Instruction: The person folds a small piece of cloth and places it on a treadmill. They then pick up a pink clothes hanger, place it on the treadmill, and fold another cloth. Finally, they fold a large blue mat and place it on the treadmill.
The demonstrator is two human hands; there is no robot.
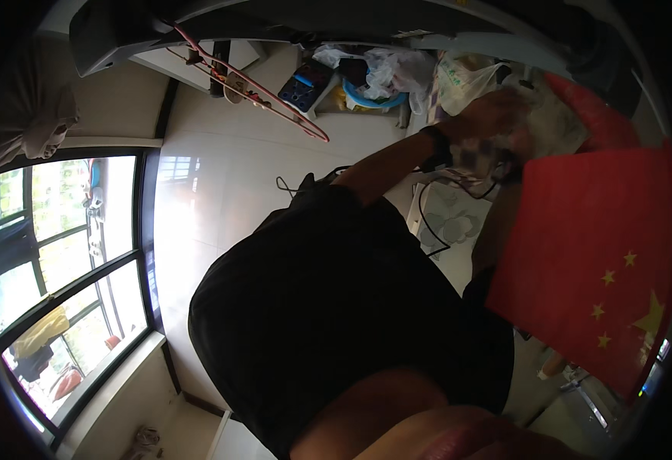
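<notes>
My left hand (492, 113), blurred, reaches across to the translucent plastic bags at the upper right, with a black band on its wrist. It is at a cloudy clear plastic bag (557, 123); its grip is too blurred to make out. Just left of it lies a whitish bag with green printing (464, 80). My right hand (521, 138) is a faint blur below the left one, by the same clear bag, and its forearm is partly covered by a red flag with yellow stars (583, 230). A checked cloth (477, 155) lies beneath the hands.
A pink clothes hanger (267, 103) hangs at the top. Beyond it are a dark perforated tray (304, 86) and a blue basin (379, 102) with plastic bags. A black cable (422, 213) loops over a flower-patterned surface (454, 224). Windows (83, 230) with dark frames stand left.
</notes>
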